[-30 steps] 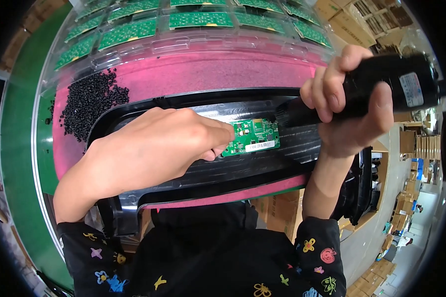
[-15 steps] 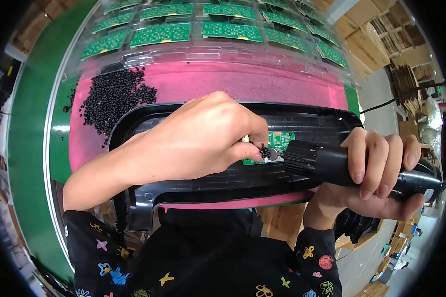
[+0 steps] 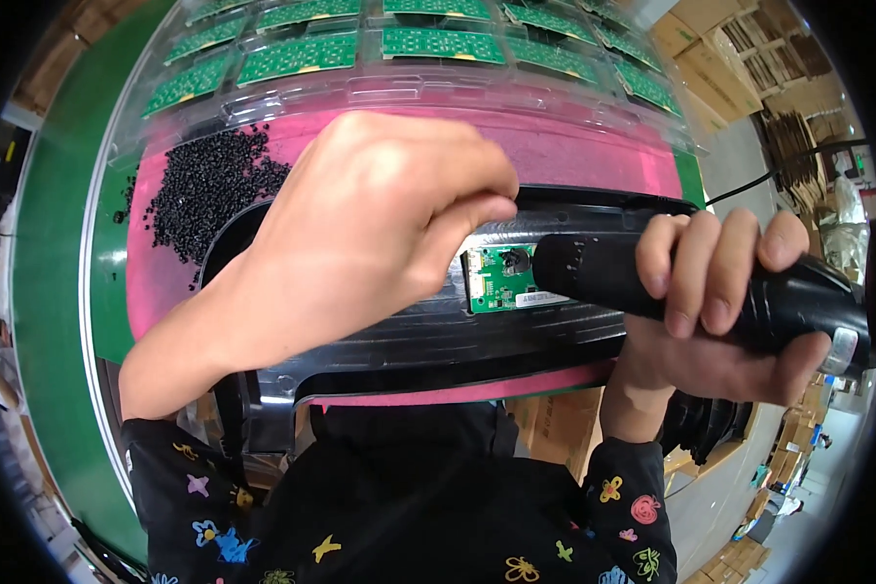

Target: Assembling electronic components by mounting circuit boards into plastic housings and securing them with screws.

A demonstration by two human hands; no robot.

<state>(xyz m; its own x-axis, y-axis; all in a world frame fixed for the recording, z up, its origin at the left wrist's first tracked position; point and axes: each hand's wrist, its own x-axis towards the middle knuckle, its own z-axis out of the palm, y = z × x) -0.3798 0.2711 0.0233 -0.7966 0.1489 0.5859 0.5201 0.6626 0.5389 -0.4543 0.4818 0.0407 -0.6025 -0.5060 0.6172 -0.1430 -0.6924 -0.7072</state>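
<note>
My right hand [image 3: 730,292] is wrapped round a black electric screwdriver [image 3: 594,273], held sideways with its front end pointing left. That end is over a small green circuit board [image 3: 487,294] with white connectors, which lies inside a long black plastic housing [image 3: 409,341]. A small dark part [image 3: 514,261] is at the screwdriver's front end, above the board; its exact shape is unclear. Left of the board, my left hand [image 3: 380,214] hovers over the housing with thumb and fingers pinched together. What lies between those fingertips, if anything, is hidden.
A heap of tiny black screw-like pieces [image 3: 209,190] lies on the pink mat [image 3: 594,146], left of the housing. Clear plastic trays [image 3: 380,92] holding several green boards stand at the back. A black cable [image 3: 749,187] runs at the right; cardboard boxes [image 3: 749,73] are beyond.
My left hand has moved up and left, away from the screwdriver's tip, uncovering the board's left end. The screwdriver and my right hand have shifted slightly up and left.
</note>
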